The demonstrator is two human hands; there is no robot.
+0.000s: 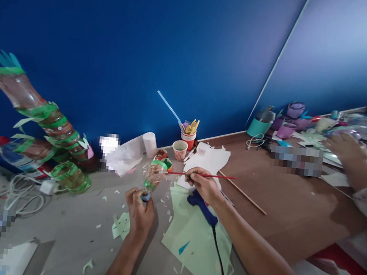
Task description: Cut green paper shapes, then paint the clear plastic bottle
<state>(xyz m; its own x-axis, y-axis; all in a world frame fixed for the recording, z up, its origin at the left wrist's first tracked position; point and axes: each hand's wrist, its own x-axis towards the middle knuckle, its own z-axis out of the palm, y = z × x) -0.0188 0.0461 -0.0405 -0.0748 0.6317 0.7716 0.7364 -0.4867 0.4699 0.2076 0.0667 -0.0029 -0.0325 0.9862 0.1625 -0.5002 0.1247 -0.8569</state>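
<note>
My left hand (pixel 139 209) is closed around the blue-capped neck of a cut plastic bottle piece (pixel 155 176), painted green at the edges with clear and brownish parts between. My right hand (pixel 203 184) pinches a thin red paintbrush (pixel 221 177), held level, its tip pointing left at the bottle piece. Whether the bristles touch the plastic I cannot tell. Just behind the piece sit small pots of green paint (pixel 167 164) and brown-red paint (pixel 161 154). Below my right hand, a blue glue gun (pixel 204 209) with a black cord lies on light green paper (pixel 189 238).
A tall structure of painted bottles (pixel 63 127) stands left, near a white cable (pixel 23 193). Paper cups (pixel 180 151) and a white roll (pixel 150 145) are at the back. A wooden stick (pixel 246 195) lies right. Another person's hand (pixel 346 148) reaches over craft pieces at far right.
</note>
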